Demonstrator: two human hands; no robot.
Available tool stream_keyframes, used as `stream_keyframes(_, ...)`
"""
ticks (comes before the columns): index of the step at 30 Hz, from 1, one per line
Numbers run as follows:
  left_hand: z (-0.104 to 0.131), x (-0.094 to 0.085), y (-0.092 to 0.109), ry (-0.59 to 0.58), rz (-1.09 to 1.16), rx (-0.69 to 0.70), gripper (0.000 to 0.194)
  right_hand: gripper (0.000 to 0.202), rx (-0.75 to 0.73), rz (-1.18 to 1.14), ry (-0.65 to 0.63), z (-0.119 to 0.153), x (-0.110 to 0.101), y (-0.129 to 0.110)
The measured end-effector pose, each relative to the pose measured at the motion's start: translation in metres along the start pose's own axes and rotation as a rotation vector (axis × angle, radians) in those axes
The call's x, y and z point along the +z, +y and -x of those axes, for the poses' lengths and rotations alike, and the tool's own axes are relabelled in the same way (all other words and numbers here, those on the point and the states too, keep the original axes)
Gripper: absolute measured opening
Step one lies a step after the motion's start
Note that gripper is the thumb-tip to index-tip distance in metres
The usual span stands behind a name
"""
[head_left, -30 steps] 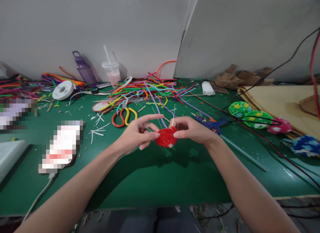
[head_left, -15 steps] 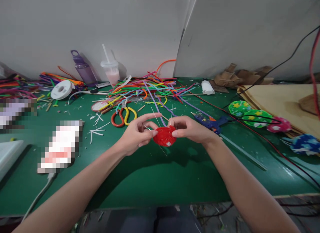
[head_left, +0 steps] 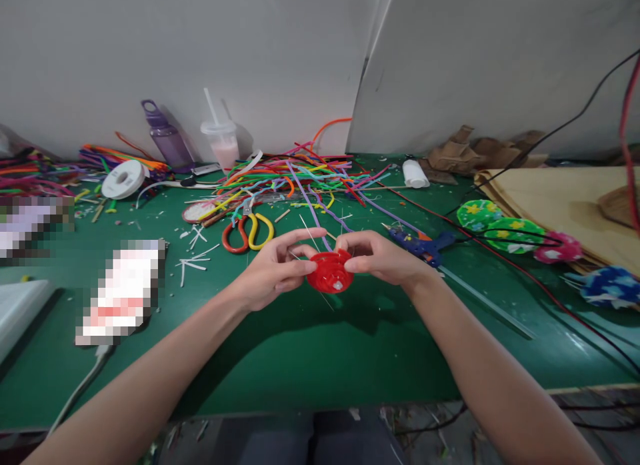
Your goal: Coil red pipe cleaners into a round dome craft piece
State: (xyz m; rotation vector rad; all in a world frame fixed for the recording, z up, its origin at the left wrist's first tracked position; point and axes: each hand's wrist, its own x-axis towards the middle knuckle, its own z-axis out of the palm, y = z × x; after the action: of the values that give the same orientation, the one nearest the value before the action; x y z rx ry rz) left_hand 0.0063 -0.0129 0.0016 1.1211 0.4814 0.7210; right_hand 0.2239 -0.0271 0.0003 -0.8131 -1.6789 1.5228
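Note:
Between my two hands, above the green table [head_left: 310, 365], is a round red piece [head_left: 330, 273] with a small whitish bit on its lower face. Thin pale wires stick out around it. My left hand [head_left: 280, 268] pinches its left edge between thumb and fingers, the index finger stretched over the top. On the right edge, the thumb and fingers of my right hand [head_left: 367, 255] are closed on the same piece. The fingertips behind it are partly hidden.
Red-and-yellow-handled scissors [head_left: 247, 232] lie left of my hands, with a pipe cleaner heap [head_left: 295, 175] behind. A blue glue gun [head_left: 425, 246] is at right. Also there: a spool [head_left: 124, 179], a cup [head_left: 223, 144], a bottle [head_left: 167, 138] and green starred pieces [head_left: 515, 235].
The red piece has tilted slightly, and its whitish bit sits a little higher. Both hands keep their grip in nearly the same place.

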Motion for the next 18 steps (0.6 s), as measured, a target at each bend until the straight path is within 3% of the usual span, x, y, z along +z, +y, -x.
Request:
stream_keyframes(8, -0.0013, 0.0062, -0.0003, 0.126, 0.004, 0.037, 0.042, 0.02, -0.005, 0.008, -0.004, 0.0001, -0.0003, 0.0008)
stream_keyframes(18, -0.0005, 0.0039, 0.0024, 0.16, -0.145, 0.091, 0.054, 0.021, -0.046, -0.032, 0.189, -0.0031, 0.0014, 0.0024)
